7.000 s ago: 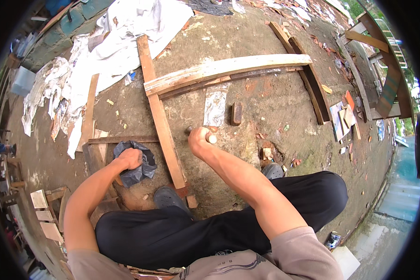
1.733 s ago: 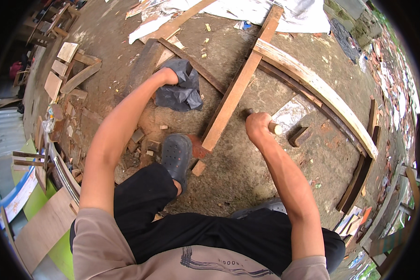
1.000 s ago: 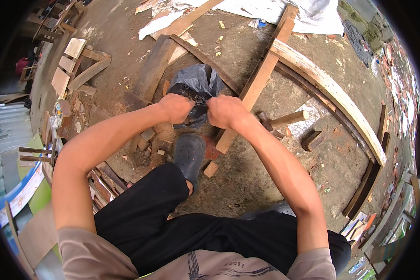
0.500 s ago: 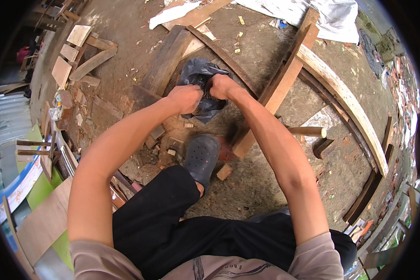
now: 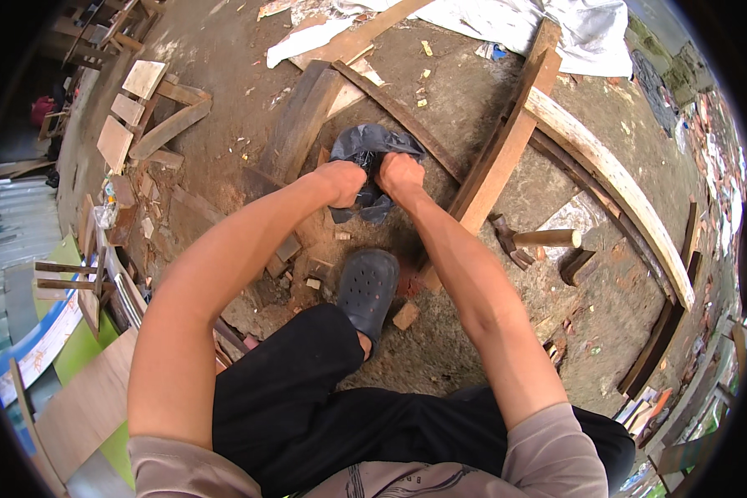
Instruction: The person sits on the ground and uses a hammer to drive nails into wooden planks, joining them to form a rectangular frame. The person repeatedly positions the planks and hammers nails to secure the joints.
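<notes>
A black plastic bag (image 5: 363,143) lies open on the ground in front of my foot, its mouth gaping upward. Thin, shiny slivers that look like nails show inside it, too small to make out surely. My left hand (image 5: 341,183) is closed on the bag's left side. Opposite it, my right hand (image 5: 401,175) grips the right side, knuckles up. Both sets of fingertips are largely hidden in the plastic folds. To the right of my right forearm a hammer (image 5: 548,238) with a wooden handle lies on the ground.
A long squared timber (image 5: 506,158) slants past the bag's right, with a curved pale plank (image 5: 614,178) beyond. A thick beam (image 5: 303,120) lies to the left. My clog (image 5: 368,286) stands just below the bag, amid wood offcuts (image 5: 406,315). White sheeting (image 5: 585,37) spreads at the far side.
Both hands and the bag have shifted slightly to the right in view. My right forearm has swung left and down, uncovering the hammer's head. Both hands still hold the bag.
</notes>
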A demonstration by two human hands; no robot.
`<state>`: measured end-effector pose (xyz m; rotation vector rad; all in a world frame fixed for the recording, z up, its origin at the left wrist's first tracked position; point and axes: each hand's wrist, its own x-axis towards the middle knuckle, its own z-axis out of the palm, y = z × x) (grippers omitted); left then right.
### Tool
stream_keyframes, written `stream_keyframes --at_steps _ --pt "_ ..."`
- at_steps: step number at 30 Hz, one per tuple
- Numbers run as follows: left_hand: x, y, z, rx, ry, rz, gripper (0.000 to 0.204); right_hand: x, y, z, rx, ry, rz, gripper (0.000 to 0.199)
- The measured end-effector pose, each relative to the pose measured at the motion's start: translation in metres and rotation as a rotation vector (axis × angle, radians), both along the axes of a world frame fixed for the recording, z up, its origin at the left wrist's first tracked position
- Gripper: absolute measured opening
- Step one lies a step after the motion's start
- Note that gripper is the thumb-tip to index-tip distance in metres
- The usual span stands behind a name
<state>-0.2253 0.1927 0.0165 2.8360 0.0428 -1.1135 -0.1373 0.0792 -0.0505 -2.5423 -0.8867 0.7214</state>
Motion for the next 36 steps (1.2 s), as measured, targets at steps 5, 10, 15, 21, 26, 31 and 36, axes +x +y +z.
stream_keyframes --at_steps 5,10,15,21,26,31,36 --pt "0.004 -0.003 0.014 0.082 0.069 -0.035 0.022 -0.007 0.002 -0.004 0.039 -0.009 0.054 0.031" --pt "0.025 -0.012 0.027 -0.058 -0.071 0.058 0.017 0.037 -0.016 -0.012 0.381 0.44 -0.092 0.037" --pt "0.03 0.004 0.061 -0.083 -0.059 0.226 0.019 0.064 -0.054 0.064 0.539 1.171 0.008 0.018" --pt "0.079 -0.036 0.077 -0.153 -0.142 0.175 0.014 0.12 -0.134 0.128 0.561 0.97 -0.076 0.022" --pt "0.118 -0.145 0.064 -0.291 -0.493 0.127 0.028 0.183 -0.226 0.17 0.343 0.351 -0.172 0.022" --pt "0.145 -0.279 0.077 -0.415 -0.669 -0.106 0.053 0.241 -0.354 0.189 -0.114 0.011 -0.288 0.027" --pt "0.156 -0.331 0.087 0.094 -0.336 -0.325 0.051 0.249 -0.434 0.165 -0.177 -0.003 -0.341 0.03"
